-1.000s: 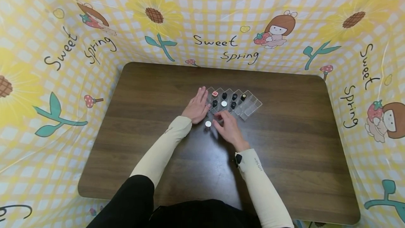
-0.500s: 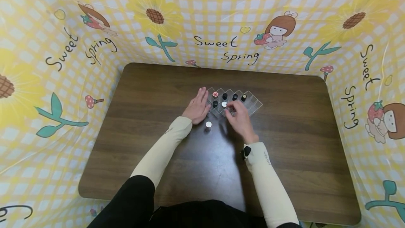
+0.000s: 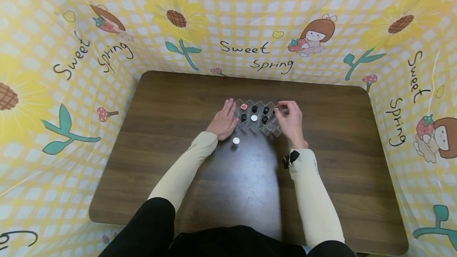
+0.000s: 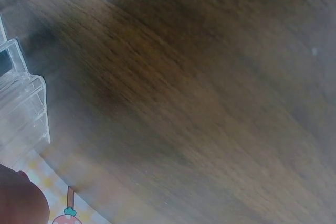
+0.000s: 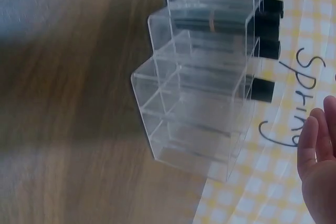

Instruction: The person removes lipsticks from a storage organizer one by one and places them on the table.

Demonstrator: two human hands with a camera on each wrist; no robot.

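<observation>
My left hand (image 3: 223, 121) rests with straight fingers against the left end of a clear stepped organizer (image 3: 272, 130). Small tubes stand upright in it: black-capped ones, a white-capped tube (image 3: 254, 118) and a red-topped tube (image 3: 244, 107). Over the organizer's right end is my right hand (image 3: 292, 124), fingers bent slightly beside a black-capped tube (image 5: 262, 88). In the right wrist view that tube sits in its compartment, apart from the fingers shown; thumb and index tip lie outside that view. Another white-capped tube (image 3: 236, 142) stands on the table before the organizer.
The brown wooden table (image 3: 171, 102) has rounded corners. A yellow checked cloth (image 3: 232, 15) surrounds it at the back and both sides. The organizer's right-end compartments (image 5: 199, 124) show clear walls with no tubes in them.
My right hand has moved right and away from me, from the organizer's front to its right end, passing over the front black-capped tube. The left hand has stayed in place.
</observation>
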